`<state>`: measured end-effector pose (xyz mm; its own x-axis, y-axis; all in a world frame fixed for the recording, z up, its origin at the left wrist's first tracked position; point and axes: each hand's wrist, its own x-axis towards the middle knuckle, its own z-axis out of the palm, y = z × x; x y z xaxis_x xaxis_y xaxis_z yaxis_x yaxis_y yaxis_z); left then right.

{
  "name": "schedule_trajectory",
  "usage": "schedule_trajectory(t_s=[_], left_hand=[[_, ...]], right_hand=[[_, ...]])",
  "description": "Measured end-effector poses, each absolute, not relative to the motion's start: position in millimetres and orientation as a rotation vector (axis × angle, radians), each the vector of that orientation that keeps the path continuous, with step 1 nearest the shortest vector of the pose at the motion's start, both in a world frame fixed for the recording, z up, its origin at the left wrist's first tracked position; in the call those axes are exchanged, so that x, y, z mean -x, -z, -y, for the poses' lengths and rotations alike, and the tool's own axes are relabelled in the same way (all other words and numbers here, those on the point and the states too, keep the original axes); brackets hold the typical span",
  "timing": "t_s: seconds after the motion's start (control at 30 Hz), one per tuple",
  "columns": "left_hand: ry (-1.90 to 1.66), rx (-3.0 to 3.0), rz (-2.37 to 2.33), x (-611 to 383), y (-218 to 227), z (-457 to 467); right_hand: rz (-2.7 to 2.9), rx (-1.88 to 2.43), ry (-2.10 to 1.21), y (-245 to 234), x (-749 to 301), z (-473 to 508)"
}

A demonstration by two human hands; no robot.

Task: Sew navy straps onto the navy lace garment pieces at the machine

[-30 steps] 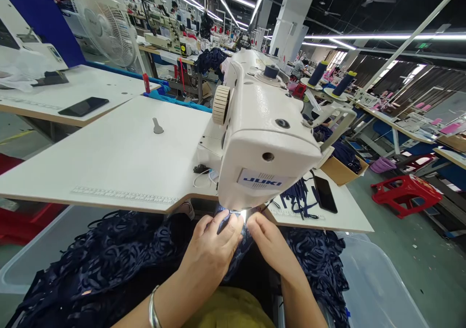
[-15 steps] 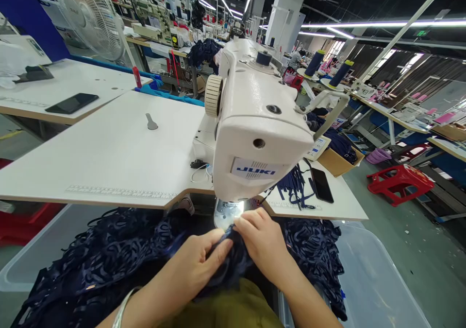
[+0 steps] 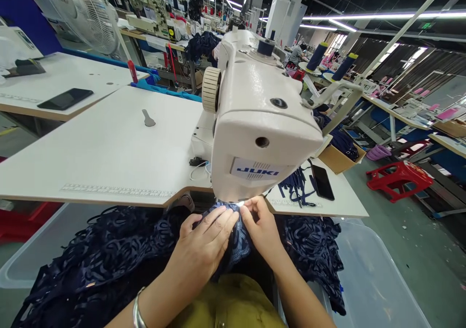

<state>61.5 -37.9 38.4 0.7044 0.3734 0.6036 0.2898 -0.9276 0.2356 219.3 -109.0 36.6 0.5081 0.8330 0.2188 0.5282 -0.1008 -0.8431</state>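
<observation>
A white JUKI sewing machine [image 3: 255,119] stands in front of me on a white table [image 3: 109,148]. Dark navy lace fabric [image 3: 109,250] lies heaped over my lap and runs up under the machine's head. My left hand [image 3: 204,250] presses on the fabric just below the needle area, fingers together and stretched toward the machine. My right hand [image 3: 260,228] pinches the same fabric right beside it, fingertips under the lit spot. The needle itself is hidden by the machine's head. A silver bangle [image 3: 138,313] is on my left wrist.
A black phone [image 3: 322,182] and navy straps [image 3: 294,184] lie on the table to the right of the machine. Clear plastic bins [image 3: 374,279] flank my lap. Another phone [image 3: 65,98] lies on the left table near a fan [image 3: 83,12]. A red stool [image 3: 398,180] stands in the aisle.
Both hands have pushed the lace forward and up under the machine's head again. My left hand went from gripping a fold lower down to lying on the fabric beside the right hand.
</observation>
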Motion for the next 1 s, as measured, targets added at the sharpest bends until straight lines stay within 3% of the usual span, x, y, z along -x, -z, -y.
schedule_trajectory(t_s=[0.57, 1.0], left_hand=[[-1.014, -2.951, -0.670, -71.7, -35.5, 41.6], [-1.030, -3.010, -0.608, -72.7, -48.3, 38.7]], right_hand=[[1.051, 1.828, -0.373, -33.8, -221.7, 94.1], [1.322, 1.868, -0.374, -26.3, -274.2, 138.2]])
